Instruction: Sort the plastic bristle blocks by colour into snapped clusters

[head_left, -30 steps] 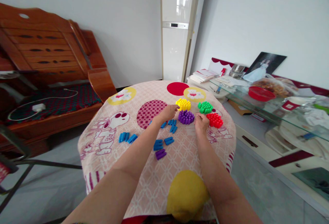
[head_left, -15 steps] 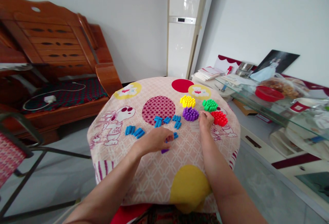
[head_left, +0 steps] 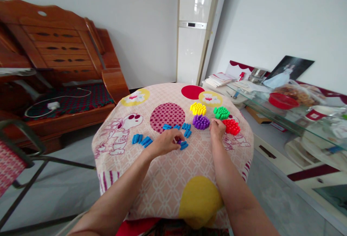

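My left hand (head_left: 171, 142) is over the tablecloth with its fingers pinched around a small purple stick (head_left: 179, 141). Right beside its fingertips lie short blue sticks (head_left: 184, 145); more blue sticks (head_left: 142, 140) form a flat row to the left, and others lie just behind the hand. My right hand (head_left: 217, 129) rests on the cloth with closed fingers, and whatever they may hold is hidden. It sits between a cluster of upright purple sticks (head_left: 201, 122) and a cluster of red ones (head_left: 231, 127). Behind are yellow sticks (head_left: 198, 108) and green sticks (head_left: 221, 112), also bunched.
The round table wears a patterned cloth (head_left: 162, 189). To the right, a glass-topped cabinet (head_left: 282, 115) carries a red bowl (head_left: 283, 100), papers and a photo. A wooden bench (head_left: 62, 62) stands at the left, a folding chair (head_left: 16, 153) nearer, and a tall white air conditioner (head_left: 191, 55) behind.
My left hand has brought the purple stick from the near side up beside the blue sticks. My right hand stays in place.
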Available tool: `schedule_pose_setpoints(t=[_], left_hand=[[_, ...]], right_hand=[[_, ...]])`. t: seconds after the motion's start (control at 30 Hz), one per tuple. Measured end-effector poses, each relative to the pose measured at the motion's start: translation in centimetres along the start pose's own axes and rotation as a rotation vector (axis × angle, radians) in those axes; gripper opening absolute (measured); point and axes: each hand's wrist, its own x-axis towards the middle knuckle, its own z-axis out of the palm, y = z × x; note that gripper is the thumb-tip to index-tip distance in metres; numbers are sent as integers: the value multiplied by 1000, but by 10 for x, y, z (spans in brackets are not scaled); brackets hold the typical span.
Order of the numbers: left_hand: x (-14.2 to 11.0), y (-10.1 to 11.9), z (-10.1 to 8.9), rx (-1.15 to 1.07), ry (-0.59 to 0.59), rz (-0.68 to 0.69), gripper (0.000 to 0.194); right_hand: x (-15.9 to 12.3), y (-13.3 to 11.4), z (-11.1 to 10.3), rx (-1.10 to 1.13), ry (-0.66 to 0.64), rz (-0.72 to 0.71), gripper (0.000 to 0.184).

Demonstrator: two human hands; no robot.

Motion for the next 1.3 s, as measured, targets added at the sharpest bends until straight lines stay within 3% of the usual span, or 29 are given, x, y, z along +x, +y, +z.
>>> schedule_pose_setpoints(t=[0.13, 0.27, 0.47, 0.67, 0.9, 1.1, 1.3], left_hand=[[41, 3, 0, -170, 192, -56, 22], [82, 4, 15, -105, 348, -48, 23], [113, -9, 48, 22, 377, -91, 29], [102, -6, 57, 136, 357, -111, 33], [71, -12, 46, 311, 236, -156, 23], [55, -31, 34, 328, 250, -164, 20], [40, -30, 28, 332, 269, -193, 21]], right_hand=[[0, 0, -1, -7, -3, 2, 41], [0, -1, -2, -15, 3, 15, 42], [-1, -3, -2, -11, 4, -15, 40], [-2, -2, -2, -14, 6, -21, 40], [-1, 2, 0, 10, 3, -9, 41], [-2, -1, -2, 34, -2, 32, 43], [-7, -11, -9, 129, 0, 76, 43]])
